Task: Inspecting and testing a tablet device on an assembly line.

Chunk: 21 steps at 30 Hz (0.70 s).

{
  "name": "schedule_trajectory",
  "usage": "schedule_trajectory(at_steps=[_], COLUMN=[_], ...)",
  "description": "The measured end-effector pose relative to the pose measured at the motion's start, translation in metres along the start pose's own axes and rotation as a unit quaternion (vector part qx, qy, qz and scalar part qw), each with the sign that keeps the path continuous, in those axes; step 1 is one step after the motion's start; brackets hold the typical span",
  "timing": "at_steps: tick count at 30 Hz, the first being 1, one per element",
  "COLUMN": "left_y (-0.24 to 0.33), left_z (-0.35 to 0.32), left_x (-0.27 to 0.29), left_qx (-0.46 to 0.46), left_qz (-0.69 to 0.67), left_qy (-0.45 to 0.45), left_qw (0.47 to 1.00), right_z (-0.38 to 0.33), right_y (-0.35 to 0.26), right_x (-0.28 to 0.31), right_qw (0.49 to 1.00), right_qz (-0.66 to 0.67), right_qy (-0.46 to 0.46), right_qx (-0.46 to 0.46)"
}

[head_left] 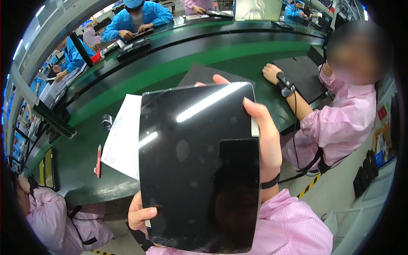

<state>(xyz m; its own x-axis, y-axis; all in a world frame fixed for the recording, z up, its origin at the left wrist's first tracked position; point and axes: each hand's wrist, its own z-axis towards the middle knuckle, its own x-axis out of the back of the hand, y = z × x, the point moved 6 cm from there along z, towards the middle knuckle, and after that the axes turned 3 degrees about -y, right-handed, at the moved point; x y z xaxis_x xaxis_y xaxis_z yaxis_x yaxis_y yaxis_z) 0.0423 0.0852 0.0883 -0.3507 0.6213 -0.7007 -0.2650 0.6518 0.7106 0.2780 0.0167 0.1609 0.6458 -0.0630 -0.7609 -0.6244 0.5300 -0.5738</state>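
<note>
I hold a large, glossy black glass panel [191,178], like a tablet screen, upright before me. It has rounded corners, a thin clear edge and dull smudges, with bright lamp streaks reflected on it. My left hand [140,214] grips its lower left edge, thumb on the front. Around the upper right edge wraps my right hand [265,136], its thumb on the glass and fingertips showing above the top. Small pale tabs show at the edge beside both hands. The panel hides the rest of my fingers. A black band [270,182] circles my right wrist.
White paper [121,140] lies partly behind the panel on the green table [80,157]. Left of it are a red pen [98,161] and a small clear-and-black object [107,122]. Co-workers in pink sit on both sides; a dark mat [299,76] lies by the right one.
</note>
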Motion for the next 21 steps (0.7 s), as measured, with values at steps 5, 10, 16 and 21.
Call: schedule_trajectory(at_steps=[5,10,16,21], left_y=[-0.012,0.009,0.015,0.047], left_z=[-0.003,0.001,0.022,0.023], left_x=[0.023,-0.033,-0.077,-0.1], left_qx=[-0.109,-0.18,-0.166,-0.273], left_qz=[0.163,0.488,0.582,0.598], left_qy=[0.061,0.084,-0.082,0.007], left_qw=[0.979,0.85,0.792,0.754], right_z=[-0.025,-0.052,-0.063,-0.067], right_y=[-0.015,-0.008,0.016,0.021], right_x=[-0.003,0.041,0.11,0.074], right_qw=[0.972,0.957,0.959,0.957], right_qz=[-0.22,-0.23,-0.182,-0.243], right_qy=[0.051,0.137,0.165,0.094], right_qx=[0.059,0.115,0.14,0.13])
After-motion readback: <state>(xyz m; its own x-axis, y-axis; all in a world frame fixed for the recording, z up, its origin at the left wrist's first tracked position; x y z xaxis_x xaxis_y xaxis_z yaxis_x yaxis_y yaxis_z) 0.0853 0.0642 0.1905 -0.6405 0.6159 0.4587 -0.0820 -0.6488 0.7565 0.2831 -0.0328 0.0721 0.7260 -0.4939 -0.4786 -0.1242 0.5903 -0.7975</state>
